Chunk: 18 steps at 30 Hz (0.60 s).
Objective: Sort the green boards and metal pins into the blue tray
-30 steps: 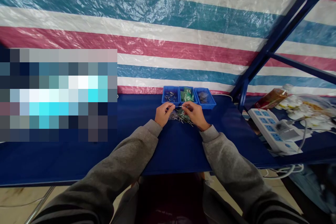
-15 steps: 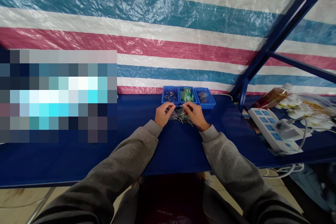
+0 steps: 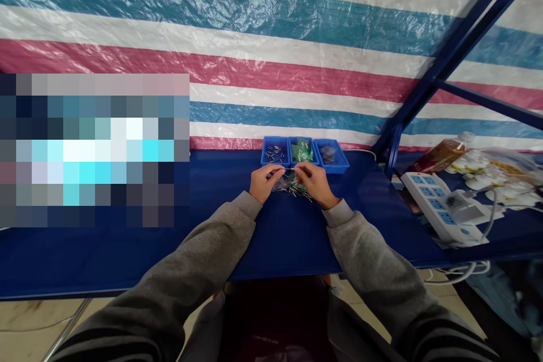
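My left hand (image 3: 263,183) and my right hand (image 3: 316,184) face each other above the blue table, fingertips pinched. Between them runs a thin metal pin (image 3: 289,168), one end at each hand; its exact kind is too small to make out. Below the fingers lies a loose pile of similar metal pins (image 3: 300,192), with small clear and green plastic bits partly hidden by my hands. Just beyond stand three blue trays: the left one holds metal pins (image 3: 275,154), the middle one green pieces (image 3: 302,151), the right one greyish clear pieces (image 3: 328,154).
A white power strip (image 3: 436,203) with a plugged-in adapter is at the right, near a drink bottle (image 3: 443,153) and white-and-yellow items (image 3: 494,178). A blue metal frame (image 3: 418,93) rises there. Striped sheeting (image 3: 271,68) hangs behind the blue table (image 3: 220,249). The left is pixelated.
The view has shifted very slightly. Both hands keep their pinch on the pin, with only a tiny movement of the fingers.
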Tool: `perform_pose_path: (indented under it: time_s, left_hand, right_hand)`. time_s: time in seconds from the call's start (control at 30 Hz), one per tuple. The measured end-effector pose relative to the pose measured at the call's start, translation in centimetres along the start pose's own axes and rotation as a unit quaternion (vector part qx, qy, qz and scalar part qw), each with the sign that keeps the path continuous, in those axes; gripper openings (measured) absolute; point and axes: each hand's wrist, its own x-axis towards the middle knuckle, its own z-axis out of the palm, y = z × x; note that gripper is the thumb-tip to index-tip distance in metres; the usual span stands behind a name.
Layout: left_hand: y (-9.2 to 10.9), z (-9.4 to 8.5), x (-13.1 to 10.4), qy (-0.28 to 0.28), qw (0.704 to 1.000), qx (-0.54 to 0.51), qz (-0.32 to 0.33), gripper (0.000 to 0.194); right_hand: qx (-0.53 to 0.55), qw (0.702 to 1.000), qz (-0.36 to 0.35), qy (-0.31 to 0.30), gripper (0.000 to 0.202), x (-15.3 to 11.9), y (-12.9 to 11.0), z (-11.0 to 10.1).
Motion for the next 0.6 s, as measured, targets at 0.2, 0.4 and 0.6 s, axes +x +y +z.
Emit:
perform_pose_path:
  time_s: [0.2,0.4,0.6]
  left_hand:
    - [0.29,0.42,-0.12,0.023,0.995,-0.084,-0.055,0.024]
    - [0.5,0.66,-0.09,0.014,0.978,-0.177,-0.11,0.027]
    - [0.48,0.42,-0.21,-0.027,0.986,-0.132,-0.098,0.025]
  right_hand:
    - [-0.018,1.0,-0.002,-0.021,0.03,-0.17,-0.19,0.18]
    - [-0.029,0.999,0.008,-0.018,0.033,-0.2,0.19,0.39]
    - [-0.014,0.999,0.026,0.021,0.038,-0.07,0.31,0.12]
